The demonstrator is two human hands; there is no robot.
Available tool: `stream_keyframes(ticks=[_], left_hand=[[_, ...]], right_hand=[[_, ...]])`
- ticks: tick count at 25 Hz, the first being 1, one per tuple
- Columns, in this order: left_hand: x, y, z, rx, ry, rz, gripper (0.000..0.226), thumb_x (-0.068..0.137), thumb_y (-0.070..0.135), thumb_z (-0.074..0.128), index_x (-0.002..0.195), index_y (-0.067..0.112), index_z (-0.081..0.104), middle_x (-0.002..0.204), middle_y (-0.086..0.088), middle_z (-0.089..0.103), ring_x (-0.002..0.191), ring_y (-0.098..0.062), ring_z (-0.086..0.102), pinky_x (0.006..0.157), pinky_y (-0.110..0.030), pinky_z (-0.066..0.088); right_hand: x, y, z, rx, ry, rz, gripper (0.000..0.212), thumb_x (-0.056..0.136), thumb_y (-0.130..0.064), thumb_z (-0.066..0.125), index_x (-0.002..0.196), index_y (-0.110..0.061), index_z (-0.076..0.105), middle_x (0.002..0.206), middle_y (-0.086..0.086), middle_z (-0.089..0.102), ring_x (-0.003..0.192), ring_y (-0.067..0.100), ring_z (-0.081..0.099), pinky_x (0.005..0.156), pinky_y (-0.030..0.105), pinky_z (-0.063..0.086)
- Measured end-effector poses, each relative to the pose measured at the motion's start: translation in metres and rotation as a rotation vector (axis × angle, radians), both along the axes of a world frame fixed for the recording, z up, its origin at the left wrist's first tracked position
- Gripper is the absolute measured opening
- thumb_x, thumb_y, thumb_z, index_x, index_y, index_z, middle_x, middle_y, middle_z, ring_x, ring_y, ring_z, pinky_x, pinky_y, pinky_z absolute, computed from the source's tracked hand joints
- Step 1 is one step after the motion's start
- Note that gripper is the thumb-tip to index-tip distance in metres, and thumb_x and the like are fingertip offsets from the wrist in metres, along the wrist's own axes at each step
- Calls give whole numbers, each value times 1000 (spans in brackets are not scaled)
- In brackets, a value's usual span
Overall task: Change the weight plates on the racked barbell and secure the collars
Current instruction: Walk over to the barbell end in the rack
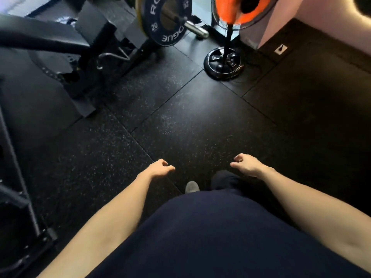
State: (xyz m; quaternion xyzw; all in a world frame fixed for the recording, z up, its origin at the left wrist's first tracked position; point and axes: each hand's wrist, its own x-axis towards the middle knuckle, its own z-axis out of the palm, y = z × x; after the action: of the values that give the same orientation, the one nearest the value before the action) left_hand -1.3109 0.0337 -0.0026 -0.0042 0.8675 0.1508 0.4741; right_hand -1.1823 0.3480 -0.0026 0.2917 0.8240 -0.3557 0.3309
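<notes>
A dark blue weight plate (160, 35) marked 20 hangs on the barbell at the top of the head view, with a yellow plate edge (140, 16) behind it. The chrome bar sleeve end (197, 30) sticks out to the right of the plates; I see no collar on it. My left hand (160, 167) and my right hand (246, 163) hang low over the floor, far from the bar, fingers loosely curled and holding nothing.
A black bench (40, 39) and rack frame (18, 157) fill the left side. A standing fan with orange blades (241, 11) rests on its round base (222, 63) right of the bar. Black rubber floor tiles (190, 117) spread ahead. A pink wall (321, 19) runs at right.
</notes>
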Motion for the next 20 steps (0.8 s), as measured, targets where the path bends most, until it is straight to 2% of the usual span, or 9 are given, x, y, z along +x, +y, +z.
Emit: stream_keyframes(ticks=[5,8,11,16,20], left_hand=[[-129,92,7,2,43,-180,58,85,49,64,132,18,52,135,-6,55,119,-21,54,97,-31,42],[-195,165,15,18,100,-277,58,84,48,64,133,19,51,137,-7,54,121,-22,53,99,-32,42],[-245,258,28,14,121,-427,58,86,48,62,135,20,50,140,-8,51,126,-23,50,103,-32,39],[-285,403,37,23,120,-707,59,83,50,61,134,23,49,138,-7,51,123,-23,51,99,-33,42],[-296,516,37,17,109,-998,58,84,50,63,134,23,49,135,-7,52,120,-23,53,94,-31,42]], right_hand=[[-100,68,-5,-25,8,-41,51,91,-37,60,133,-10,52,137,10,55,126,24,51,102,30,39],[-149,120,-11,-52,35,-144,51,91,-37,61,133,-11,52,137,10,55,125,24,52,103,31,40],[-179,181,-6,-98,40,-331,51,90,-38,61,134,-13,52,136,9,55,122,24,54,102,34,42],[-181,259,3,-134,37,-679,50,92,-40,58,136,-18,48,134,8,54,111,23,57,96,36,46],[-151,293,3,-152,12,-1006,51,91,-43,58,136,-22,47,136,6,53,117,23,55,103,42,43]])
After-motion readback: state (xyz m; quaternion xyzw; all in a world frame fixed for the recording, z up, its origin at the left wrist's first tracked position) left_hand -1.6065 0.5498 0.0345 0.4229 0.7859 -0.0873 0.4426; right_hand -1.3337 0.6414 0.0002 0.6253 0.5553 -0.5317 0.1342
